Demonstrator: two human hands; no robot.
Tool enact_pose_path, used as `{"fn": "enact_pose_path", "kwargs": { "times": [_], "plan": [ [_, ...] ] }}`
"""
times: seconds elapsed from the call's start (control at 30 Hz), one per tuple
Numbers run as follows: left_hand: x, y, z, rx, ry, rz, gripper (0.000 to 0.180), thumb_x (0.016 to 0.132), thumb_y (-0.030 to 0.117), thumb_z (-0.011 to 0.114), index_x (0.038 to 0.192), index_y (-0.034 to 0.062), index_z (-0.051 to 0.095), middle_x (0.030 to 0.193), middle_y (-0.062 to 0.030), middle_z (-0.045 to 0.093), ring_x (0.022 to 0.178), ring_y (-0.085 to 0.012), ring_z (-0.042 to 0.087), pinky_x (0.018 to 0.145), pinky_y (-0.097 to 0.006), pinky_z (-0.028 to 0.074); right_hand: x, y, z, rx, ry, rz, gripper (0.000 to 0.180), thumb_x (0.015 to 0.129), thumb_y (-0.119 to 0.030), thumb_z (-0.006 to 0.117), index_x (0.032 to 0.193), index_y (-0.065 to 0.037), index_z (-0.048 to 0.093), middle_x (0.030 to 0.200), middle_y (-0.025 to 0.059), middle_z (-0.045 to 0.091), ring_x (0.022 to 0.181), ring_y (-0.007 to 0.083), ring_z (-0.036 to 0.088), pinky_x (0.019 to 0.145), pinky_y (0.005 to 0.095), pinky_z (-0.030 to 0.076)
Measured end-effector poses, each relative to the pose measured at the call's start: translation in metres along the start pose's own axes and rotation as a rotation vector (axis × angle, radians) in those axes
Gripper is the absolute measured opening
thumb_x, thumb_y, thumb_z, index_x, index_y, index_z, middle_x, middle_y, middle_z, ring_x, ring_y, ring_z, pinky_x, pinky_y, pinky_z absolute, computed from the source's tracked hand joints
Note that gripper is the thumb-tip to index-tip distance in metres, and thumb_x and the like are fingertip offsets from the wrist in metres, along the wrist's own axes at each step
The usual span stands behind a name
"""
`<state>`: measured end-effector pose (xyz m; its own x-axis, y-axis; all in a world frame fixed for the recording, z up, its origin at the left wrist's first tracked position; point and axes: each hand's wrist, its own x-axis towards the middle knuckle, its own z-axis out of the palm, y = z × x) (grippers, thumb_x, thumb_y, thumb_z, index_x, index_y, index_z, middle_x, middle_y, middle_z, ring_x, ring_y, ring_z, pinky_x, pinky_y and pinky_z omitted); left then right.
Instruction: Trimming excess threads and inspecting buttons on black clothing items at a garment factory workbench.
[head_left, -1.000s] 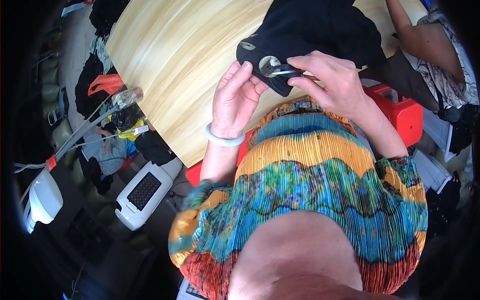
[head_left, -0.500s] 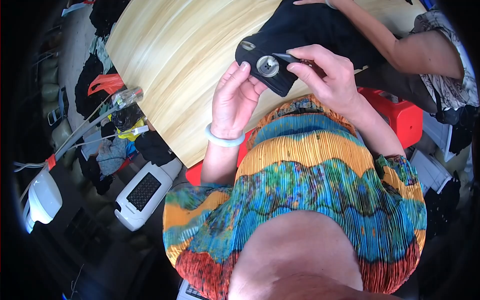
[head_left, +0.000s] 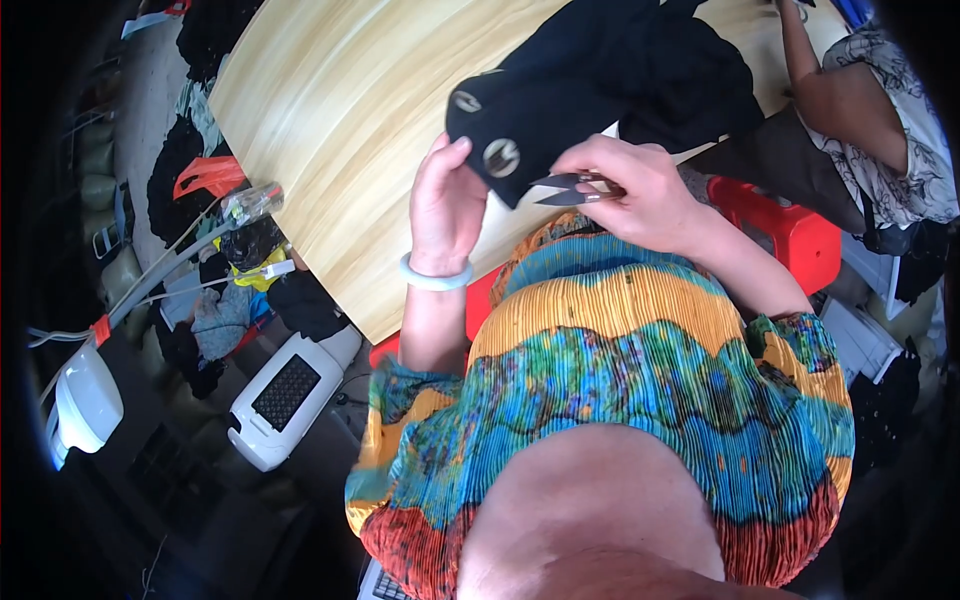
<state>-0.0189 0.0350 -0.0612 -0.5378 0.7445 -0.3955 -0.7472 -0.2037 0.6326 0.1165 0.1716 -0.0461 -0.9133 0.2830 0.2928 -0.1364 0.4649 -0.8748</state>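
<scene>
Left hand [head_left: 445, 205]: we grip the black fabric garment [head_left: 600, 80] — beside its round metal button [head_left: 501, 157].
Right hand [head_left: 635, 190]: we pinch small metal thread snips [head_left: 565, 188] — blades near the button.

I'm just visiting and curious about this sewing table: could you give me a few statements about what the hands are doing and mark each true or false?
1. The right hand holds small thread snips. True.
2. The left hand grips the black garment beside a round metal button. True.
3. The left wrist is bare. False: it wears a pale bangle.
4. The garment lies on a dark metal table. False: the table is light wood.
5. A red stool stands at the right. True.
</scene>
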Motion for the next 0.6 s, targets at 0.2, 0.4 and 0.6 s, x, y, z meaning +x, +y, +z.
{"fn": "enact_pose_path", "kwargs": {
  "times": [0.2,0.4,0.6],
  "plan": [
    [-0.014,0.0,-0.018,0.519,-0.125,0.068,0.02,0.068,0.003,0.047,0.085,-0.0027,0.056,0.092,-0.0065,0.053,0.086,-0.0136,0.05,0.077,-0.025,0.038,-0.007,0.048,-0.014,0.062,0.117,0.457,0.013,0.079,-0.011,0.053,0.087,-0.001,0.054,0.061,0.0027,0.051,0.057,0.0079,0.05,0.052,0.0201,0.039],
    [-0.007,-0.024,0.012,1.128,-0.631,0.327,0.018,0.061,0.007,0.057,0.06,-0.0011,0.041,0.068,-0.0111,0.038,0.068,-0.0247,0.042,0.062,-0.032,0.036,0.026,0.111,-0.031,-0.172,0.146,0.633,0.036,0.077,-0.035,0.056,0.089,-0.001,0.057,0.079,0.0074,0.059,0.075,0.013,0.055,0.067,0.0236,0.042],
    [-0.007,-0.048,0.032,1.196,-0.845,0.307,0.017,0.062,0.011,0.055,0.061,-0.0014,0.043,0.067,-0.0126,0.039,0.071,-0.0291,0.043,0.064,-0.037,0.038,0.023,0.148,0.007,-0.328,-0.232,0.68,0.085,0.056,-0.047,0.067,0.115,0.005,0.037,0.104,0.0227,0.052,0.097,0.0302,0.052,0.081,0.0318,0.041]
  ]
}}
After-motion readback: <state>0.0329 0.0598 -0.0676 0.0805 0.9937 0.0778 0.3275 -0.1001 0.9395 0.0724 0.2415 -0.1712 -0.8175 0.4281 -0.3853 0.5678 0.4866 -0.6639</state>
